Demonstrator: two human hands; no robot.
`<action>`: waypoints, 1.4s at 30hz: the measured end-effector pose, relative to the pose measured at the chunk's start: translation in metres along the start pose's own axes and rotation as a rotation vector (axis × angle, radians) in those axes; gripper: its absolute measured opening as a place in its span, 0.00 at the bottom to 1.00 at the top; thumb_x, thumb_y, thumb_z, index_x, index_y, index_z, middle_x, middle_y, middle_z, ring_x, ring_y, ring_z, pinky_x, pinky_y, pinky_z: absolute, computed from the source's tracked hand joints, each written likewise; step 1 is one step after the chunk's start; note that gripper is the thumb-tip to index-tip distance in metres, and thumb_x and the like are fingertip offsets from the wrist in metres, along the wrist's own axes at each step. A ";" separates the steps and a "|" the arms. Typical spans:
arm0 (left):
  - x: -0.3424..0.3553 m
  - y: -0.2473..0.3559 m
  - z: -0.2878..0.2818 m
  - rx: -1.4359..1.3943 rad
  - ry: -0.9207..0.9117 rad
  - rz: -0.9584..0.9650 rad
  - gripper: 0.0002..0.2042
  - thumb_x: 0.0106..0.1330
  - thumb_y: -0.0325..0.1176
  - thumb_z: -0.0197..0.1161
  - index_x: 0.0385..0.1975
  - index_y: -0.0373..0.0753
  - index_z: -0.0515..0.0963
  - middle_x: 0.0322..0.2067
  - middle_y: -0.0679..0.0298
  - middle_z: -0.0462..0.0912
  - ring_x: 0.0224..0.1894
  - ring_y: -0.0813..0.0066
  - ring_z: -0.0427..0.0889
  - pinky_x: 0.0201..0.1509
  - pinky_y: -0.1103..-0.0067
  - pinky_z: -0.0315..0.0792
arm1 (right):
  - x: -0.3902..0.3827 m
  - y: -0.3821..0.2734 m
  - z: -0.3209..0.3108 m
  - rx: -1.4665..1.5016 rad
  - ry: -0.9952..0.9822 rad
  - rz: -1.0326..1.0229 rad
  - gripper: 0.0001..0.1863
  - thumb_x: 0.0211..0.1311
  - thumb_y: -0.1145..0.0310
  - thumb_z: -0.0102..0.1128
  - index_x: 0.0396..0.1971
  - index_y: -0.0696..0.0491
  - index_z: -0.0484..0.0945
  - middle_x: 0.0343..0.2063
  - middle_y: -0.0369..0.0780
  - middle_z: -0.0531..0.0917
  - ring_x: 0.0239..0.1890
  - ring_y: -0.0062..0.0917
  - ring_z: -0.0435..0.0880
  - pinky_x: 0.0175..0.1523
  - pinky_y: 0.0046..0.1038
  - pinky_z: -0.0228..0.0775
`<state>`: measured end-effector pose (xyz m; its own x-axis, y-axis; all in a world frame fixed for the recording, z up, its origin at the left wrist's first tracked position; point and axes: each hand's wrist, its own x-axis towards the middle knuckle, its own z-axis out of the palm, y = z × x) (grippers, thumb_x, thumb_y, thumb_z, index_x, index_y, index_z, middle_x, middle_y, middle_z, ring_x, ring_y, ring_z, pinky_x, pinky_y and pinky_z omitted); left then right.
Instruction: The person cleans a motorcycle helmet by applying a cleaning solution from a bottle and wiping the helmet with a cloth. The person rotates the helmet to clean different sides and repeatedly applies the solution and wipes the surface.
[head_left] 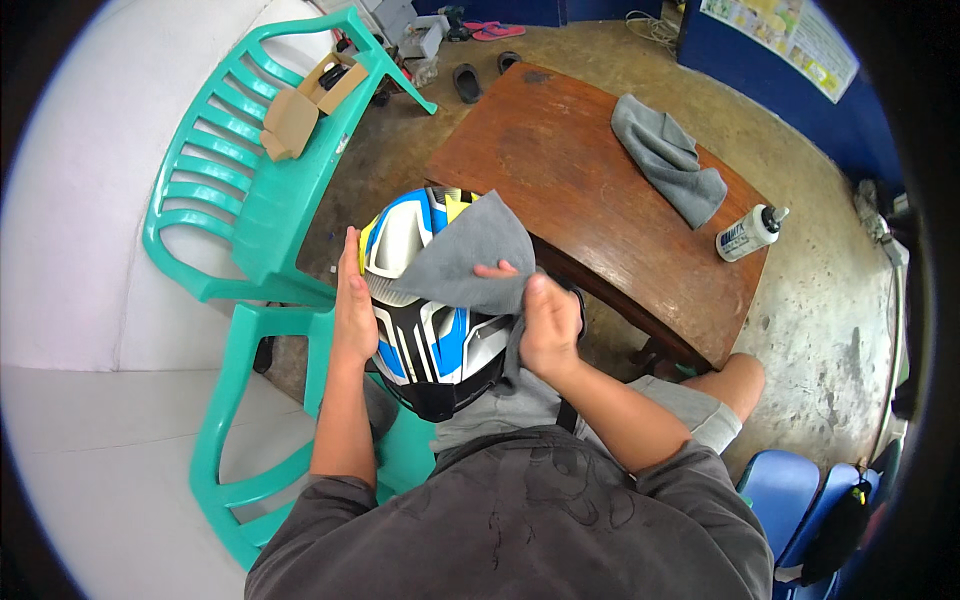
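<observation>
A full-face motorcycle helmet [437, 345] in white, blue, black and yellow rests in my lap, its crown facing up. My left hand [355, 305] holds its left side, palm against the shell and fingers extended along it. Bunched in my right hand [548, 318] is a grey cloth [475, 250], one corner spread over the upper right of the helmet. Two fingertips of that hand poke out above a fold. Part of the cloth hangs below the hand beside the shell. The helmet's right side is partly hidden by cloth and hand.
Ahead stands a brown wooden table [540, 140] bearing a second grey cloth [668, 160] and a white squeeze bottle [750, 233]. A green plastic bench [280, 205] at left carries an open cardboard box [330, 85]. Blue chairs [780, 495] stand at lower right.
</observation>
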<state>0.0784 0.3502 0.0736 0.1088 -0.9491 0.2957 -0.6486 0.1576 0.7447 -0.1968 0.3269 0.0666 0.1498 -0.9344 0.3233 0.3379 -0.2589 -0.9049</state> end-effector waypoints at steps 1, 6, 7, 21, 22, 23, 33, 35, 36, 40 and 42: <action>-0.001 -0.001 0.000 0.012 -0.004 0.005 0.42 0.81 0.65 0.32 0.80 0.33 0.53 0.79 0.44 0.56 0.81 0.47 0.56 0.84 0.60 0.46 | 0.002 -0.009 -0.004 -0.025 0.122 0.137 0.24 0.88 0.58 0.43 0.34 0.59 0.79 0.36 0.37 0.85 0.38 0.17 0.76 0.57 0.34 0.71; 0.001 -0.001 -0.002 0.075 -0.016 0.048 0.38 0.85 0.60 0.32 0.79 0.31 0.59 0.78 0.45 0.60 0.82 0.48 0.56 0.85 0.62 0.45 | 0.071 -0.057 -0.034 0.133 0.312 0.174 0.24 0.84 0.49 0.51 0.40 0.57 0.83 0.35 0.37 0.85 0.37 0.24 0.82 0.47 0.31 0.75; 0.003 -0.001 -0.002 0.082 -0.029 0.055 0.38 0.86 0.59 0.33 0.78 0.30 0.60 0.78 0.45 0.61 0.82 0.48 0.56 0.85 0.62 0.45 | 0.093 -0.067 -0.038 0.184 0.341 0.084 0.24 0.84 0.49 0.53 0.41 0.57 0.83 0.37 0.38 0.85 0.37 0.26 0.83 0.47 0.32 0.76; 0.003 0.005 -0.001 -0.026 -0.083 0.024 0.36 0.84 0.57 0.44 0.79 0.32 0.59 0.78 0.47 0.60 0.81 0.50 0.56 0.84 0.62 0.47 | 0.030 -0.011 -0.252 -0.843 0.951 -0.359 0.23 0.74 0.69 0.68 0.63 0.59 0.73 0.55 0.43 0.80 0.55 0.30 0.81 0.61 0.31 0.74; 0.003 0.004 -0.001 -0.019 -0.090 0.027 0.36 0.84 0.57 0.45 0.79 0.32 0.59 0.78 0.47 0.60 0.81 0.50 0.56 0.84 0.62 0.47 | 0.012 -0.007 -0.268 -0.835 1.000 -0.305 0.32 0.69 0.63 0.74 0.64 0.63 0.69 0.58 0.48 0.74 0.59 0.35 0.76 0.65 0.38 0.70; 0.002 0.004 -0.003 -0.004 -0.093 0.025 0.36 0.84 0.57 0.45 0.79 0.32 0.59 0.78 0.47 0.60 0.81 0.50 0.56 0.84 0.62 0.47 | 0.005 -0.004 -0.285 -0.900 1.158 -0.243 0.38 0.67 0.59 0.76 0.65 0.66 0.66 0.59 0.51 0.72 0.60 0.38 0.75 0.66 0.40 0.69; 0.006 0.005 -0.005 -0.044 -0.061 -0.021 0.35 0.84 0.56 0.44 0.77 0.32 0.62 0.78 0.43 0.60 0.82 0.49 0.55 0.84 0.63 0.47 | 0.056 0.022 -0.385 -0.959 1.009 0.012 0.48 0.51 0.45 0.87 0.59 0.67 0.74 0.57 0.53 0.83 0.62 0.39 0.82 0.69 0.40 0.71; 0.010 0.003 -0.009 -0.115 -0.077 -0.067 0.34 0.85 0.56 0.44 0.76 0.31 0.64 0.78 0.43 0.61 0.82 0.51 0.56 0.84 0.64 0.48 | 0.068 0.008 -0.369 -1.023 0.950 -0.007 0.41 0.52 0.44 0.85 0.53 0.62 0.80 0.48 0.47 0.88 0.52 0.38 0.88 0.61 0.39 0.77; 0.012 0.001 -0.011 -0.117 -0.077 -0.071 0.30 0.84 0.52 0.49 0.74 0.34 0.68 0.77 0.45 0.64 0.81 0.52 0.59 0.83 0.65 0.52 | 0.073 -0.006 -0.355 -1.059 0.917 -0.005 0.40 0.53 0.44 0.85 0.53 0.61 0.80 0.48 0.47 0.88 0.52 0.38 0.88 0.61 0.39 0.77; 0.019 0.001 -0.020 -0.141 -0.122 -0.088 0.27 0.80 0.48 0.62 0.72 0.40 0.72 0.75 0.48 0.68 0.79 0.52 0.65 0.81 0.65 0.60 | 0.099 -0.087 -0.264 -1.266 0.411 0.025 0.34 0.54 0.47 0.83 0.53 0.54 0.81 0.48 0.47 0.89 0.52 0.43 0.89 0.57 0.41 0.78; 0.021 0.002 -0.024 -0.102 -0.152 -0.093 0.28 0.79 0.49 0.62 0.72 0.40 0.72 0.75 0.47 0.68 0.78 0.52 0.66 0.80 0.65 0.60 | 0.107 -0.131 -0.202 -1.490 -0.001 0.044 0.33 0.53 0.51 0.83 0.53 0.52 0.80 0.47 0.46 0.88 0.50 0.45 0.89 0.54 0.44 0.79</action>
<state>0.0976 0.3369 0.0958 0.0445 -0.9899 0.1345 -0.5604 0.0867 0.8236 -0.4126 0.2116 0.1637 0.1352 -0.9478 0.2887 -0.9031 -0.2378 -0.3576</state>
